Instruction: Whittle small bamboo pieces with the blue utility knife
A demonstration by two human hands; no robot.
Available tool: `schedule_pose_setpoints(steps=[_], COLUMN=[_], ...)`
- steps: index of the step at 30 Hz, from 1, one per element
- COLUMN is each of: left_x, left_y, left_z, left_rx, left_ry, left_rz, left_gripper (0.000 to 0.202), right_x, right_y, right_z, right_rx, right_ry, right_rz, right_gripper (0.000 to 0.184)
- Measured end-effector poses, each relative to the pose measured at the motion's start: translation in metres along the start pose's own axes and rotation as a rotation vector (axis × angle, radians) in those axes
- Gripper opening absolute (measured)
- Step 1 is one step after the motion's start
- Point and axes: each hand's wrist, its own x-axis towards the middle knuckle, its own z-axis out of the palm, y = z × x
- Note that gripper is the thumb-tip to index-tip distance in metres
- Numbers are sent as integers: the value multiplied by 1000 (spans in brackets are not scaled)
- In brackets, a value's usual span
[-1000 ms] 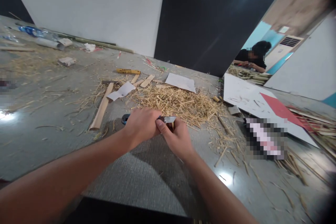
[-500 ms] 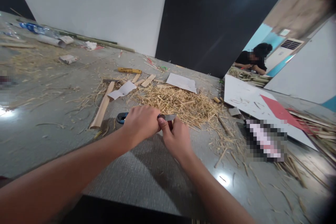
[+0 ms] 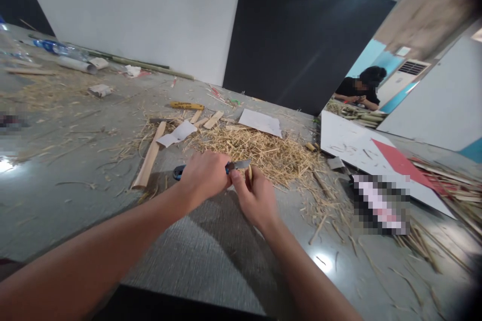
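Observation:
My left hand (image 3: pixel 208 173) is closed round the blue and black handle of a utility knife (image 3: pixel 178 172), whose end pokes out behind the fist. The knife's metal blade points right, towards my right hand (image 3: pixel 259 198). That hand is closed on a small pale piece of bamboo (image 3: pixel 249 174), mostly hidden by the fingers, with the blade at its upper end. The right thumb rests close to the base of the blade. Just beyond both hands lies a heap of thin bamboo shavings (image 3: pixel 263 153).
Left of the hands lies a split bamboo strip (image 3: pixel 149 158). Paper scraps (image 3: pixel 177 134) and a yellow tube-like item (image 3: pixel 187 105) lie beyond. A white board (image 3: pixel 350 135) lies at right. Another person (image 3: pixel 359 90) sits behind the partition opening. Plastic bottles (image 3: pixel 60 48) lie far left.
The blade has drawn slightly left and tilts up a little more. The bamboo piece shows more clearly between the right fingers. The view has shifted slightly.

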Motion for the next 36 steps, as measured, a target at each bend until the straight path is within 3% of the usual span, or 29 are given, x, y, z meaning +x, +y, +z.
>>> schedule_pose_setpoints(steps=[7, 14, 24, 36], left_x=[-5, -3, -3, 2], left_y=[3, 3, 8, 13], left_z=[2, 6, 4, 4], left_rx=[-26, -34, -30, -14], left_ry=[-74, -60, -54, 2], left_rz=[72, 66, -35, -82], left_gripper=[23, 22, 32, 28], right_x=[-5, -6, -6, -2], right_y=[-5, -3, -6, -13], right_z=[-2, -3, -2, -6], right_rx=[-5, -82, -279, -393], right_ry=[-49, -63, 2, 21], right_rz=[-28, -36, -2, 65], right_gripper=[42, 37, 42, 44])
